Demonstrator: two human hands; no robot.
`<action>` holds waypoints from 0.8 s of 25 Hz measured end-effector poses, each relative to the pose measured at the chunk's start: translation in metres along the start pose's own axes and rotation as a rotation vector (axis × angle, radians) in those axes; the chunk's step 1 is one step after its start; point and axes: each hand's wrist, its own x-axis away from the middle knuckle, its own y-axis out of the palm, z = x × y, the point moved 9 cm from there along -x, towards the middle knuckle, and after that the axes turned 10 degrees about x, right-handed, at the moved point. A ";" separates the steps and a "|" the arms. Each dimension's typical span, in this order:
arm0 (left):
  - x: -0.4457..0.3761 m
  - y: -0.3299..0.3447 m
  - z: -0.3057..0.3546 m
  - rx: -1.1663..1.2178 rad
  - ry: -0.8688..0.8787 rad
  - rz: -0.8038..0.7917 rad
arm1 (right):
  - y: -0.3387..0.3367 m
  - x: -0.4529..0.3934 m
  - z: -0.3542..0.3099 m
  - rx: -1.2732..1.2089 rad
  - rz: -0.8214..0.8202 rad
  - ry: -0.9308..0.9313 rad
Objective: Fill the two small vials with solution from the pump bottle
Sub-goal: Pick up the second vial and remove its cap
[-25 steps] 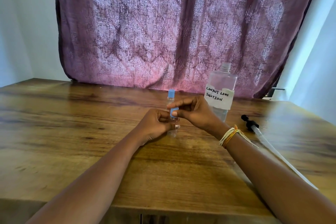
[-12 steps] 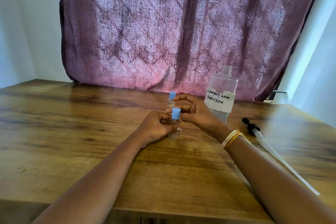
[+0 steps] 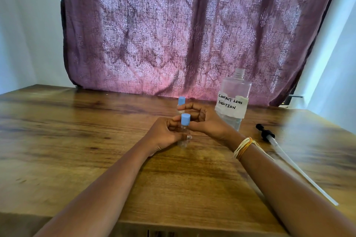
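Blue-capped vial in left hand, upright

label on bottle | handwritten black on white tape | "CONTACT LENS SOLUTION"

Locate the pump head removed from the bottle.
In the head view, the pump head lies on the table, right of the bottle.

Wood-grain table here. Two little clear vials with blue caps, near vial dead center, far vial right behind at 12. Labelled solution bottle at 2 o'clock, capless. Pump head with dip tube lies flat around 3.
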 end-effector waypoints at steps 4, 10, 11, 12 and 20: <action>0.001 0.000 0.000 0.021 0.005 0.010 | -0.012 -0.001 0.003 0.128 0.163 0.049; 0.000 0.000 -0.002 0.019 -0.015 0.009 | -0.008 -0.003 0.002 -0.010 0.035 0.006; 0.000 -0.001 -0.001 0.020 -0.011 0.011 | -0.005 -0.003 0.002 -0.013 -0.001 0.001; 0.000 -0.001 -0.002 0.025 -0.007 0.011 | -0.005 -0.003 0.002 0.019 0.002 0.004; -0.001 -0.001 -0.004 0.031 -0.016 0.015 | -0.016 -0.002 0.002 0.036 0.107 0.005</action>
